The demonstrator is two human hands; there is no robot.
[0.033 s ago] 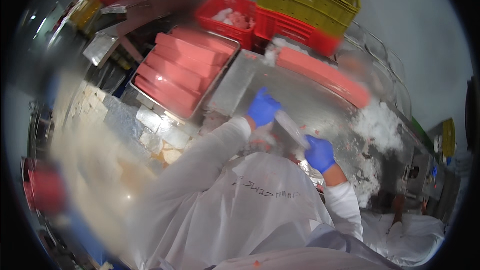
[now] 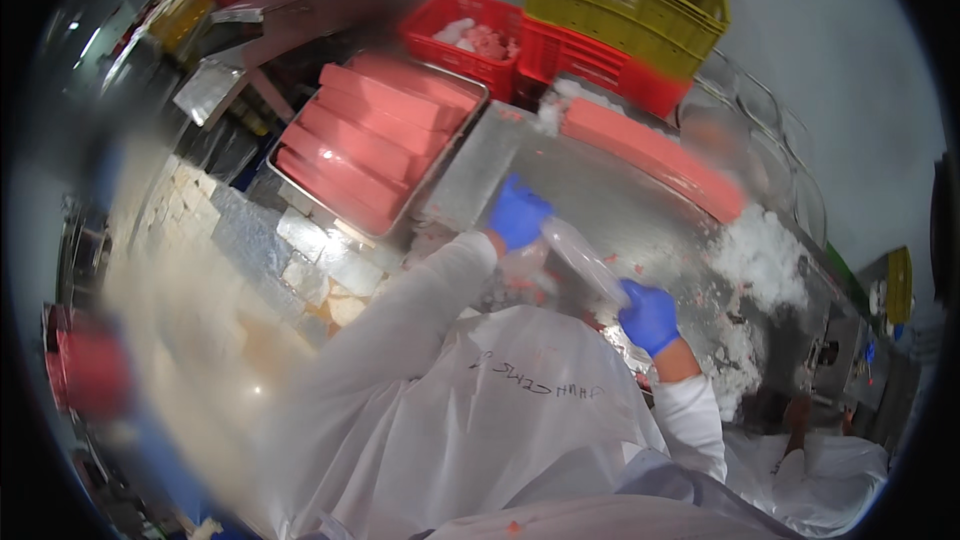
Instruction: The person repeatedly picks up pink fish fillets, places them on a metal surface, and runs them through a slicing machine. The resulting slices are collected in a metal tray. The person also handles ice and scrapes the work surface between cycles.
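My left hand point(image 2: 520, 213), in a blue glove, is closed on one end of a strip of clear plastic point(image 2: 585, 260). The other end is pinched in my right hand point(image 2: 649, 317), gloved in blue too. Stretched between them, the plastic slants down to the right over a wet metal table point(image 2: 560, 175). Whether it is a bag or a loose sheet, I cannot tell. Beyond my hands, a long pink slab point(image 2: 650, 158) lies on the table. To the left, several long pink blocks point(image 2: 365, 135) lie side by side in a metal tray point(image 2: 436, 161).
White, ice-like crumbs point(image 2: 765, 255) are heaped on the table's right side. Behind stand a red crate point(image 2: 465, 58) with white and pink pieces, and olive crates point(image 2: 620, 5) on a red one point(image 2: 580, 58). At lower right, another person's white garment point(image 2: 830, 470) shows.
My hands have drawn slightly apart, the left one leftward and the right one rightward and down. The plastic between them looks longer. The whole view has shifted a little.
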